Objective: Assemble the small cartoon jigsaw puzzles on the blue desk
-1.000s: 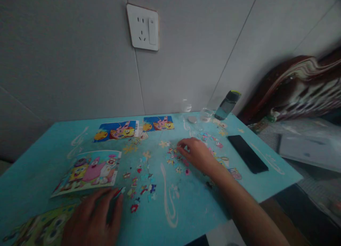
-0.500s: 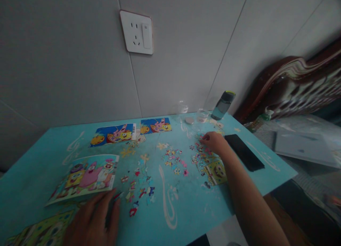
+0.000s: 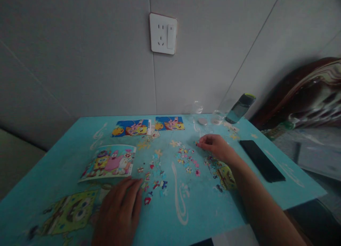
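Small colourful puzzle pieces [image 3: 186,160] lie scattered in the middle of a turquoise table [image 3: 202,207]. My right hand [image 3: 216,147] reaches over the far right of the scatter, its fingertips pinched on a small puzzle piece. Flat on the table near the front edge rests my left hand [image 3: 119,210], fingers stretched out beside another cluster of pieces [image 3: 154,183]. A cartoon picture card [image 3: 109,162] lies just beyond the left hand. Under my right wrist sits a partly assembled yellow puzzle section [image 3: 226,175].
Two more cartoon picture cards [image 3: 133,127] [image 3: 169,123] lie at the back of the table. A black phone [image 3: 261,160] lies at the right. A bottle [image 3: 239,108], a glass [image 3: 197,107] and a small cap [image 3: 203,121] stand by the wall. A wall socket [image 3: 163,33] hangs above.
My right hand moved from the middle scatter to the right pile, then slightly back left with a piece pinched. My left hand stayed flat; the view shifted.
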The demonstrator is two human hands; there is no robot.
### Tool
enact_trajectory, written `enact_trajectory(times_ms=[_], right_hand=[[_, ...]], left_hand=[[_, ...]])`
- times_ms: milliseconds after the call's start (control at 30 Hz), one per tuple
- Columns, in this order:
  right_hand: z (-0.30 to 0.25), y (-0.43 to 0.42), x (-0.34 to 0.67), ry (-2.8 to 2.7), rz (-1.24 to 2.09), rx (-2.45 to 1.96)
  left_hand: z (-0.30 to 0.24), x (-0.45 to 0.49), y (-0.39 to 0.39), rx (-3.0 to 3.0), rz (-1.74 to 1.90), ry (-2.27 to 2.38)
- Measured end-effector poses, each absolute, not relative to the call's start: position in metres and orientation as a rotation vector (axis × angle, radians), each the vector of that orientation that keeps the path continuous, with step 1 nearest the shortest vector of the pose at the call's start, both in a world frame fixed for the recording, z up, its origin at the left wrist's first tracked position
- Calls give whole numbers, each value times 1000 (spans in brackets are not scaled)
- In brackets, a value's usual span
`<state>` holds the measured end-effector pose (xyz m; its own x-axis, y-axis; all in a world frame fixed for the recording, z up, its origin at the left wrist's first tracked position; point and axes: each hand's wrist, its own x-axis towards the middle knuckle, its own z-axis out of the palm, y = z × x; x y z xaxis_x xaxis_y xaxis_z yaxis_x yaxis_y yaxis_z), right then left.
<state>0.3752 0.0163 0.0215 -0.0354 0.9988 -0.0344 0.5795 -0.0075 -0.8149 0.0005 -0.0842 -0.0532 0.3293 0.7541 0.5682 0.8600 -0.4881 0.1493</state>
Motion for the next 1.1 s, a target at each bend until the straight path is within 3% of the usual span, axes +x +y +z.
enact_trajectory(times_ms=[367, 700, 1100], right_hand=[[21, -37, 267, -1920, 1356, -1266], [20, -23, 290, -1994, 885, -1509], [9, -22, 285, -2161, 768, -1469]], left_hand=[[-17, 24, -96, -2507, -913, -1428], [-14, 28, -94, -2691, -916, -1382], [-14, 28, -94, -2737, -987, -1374]])
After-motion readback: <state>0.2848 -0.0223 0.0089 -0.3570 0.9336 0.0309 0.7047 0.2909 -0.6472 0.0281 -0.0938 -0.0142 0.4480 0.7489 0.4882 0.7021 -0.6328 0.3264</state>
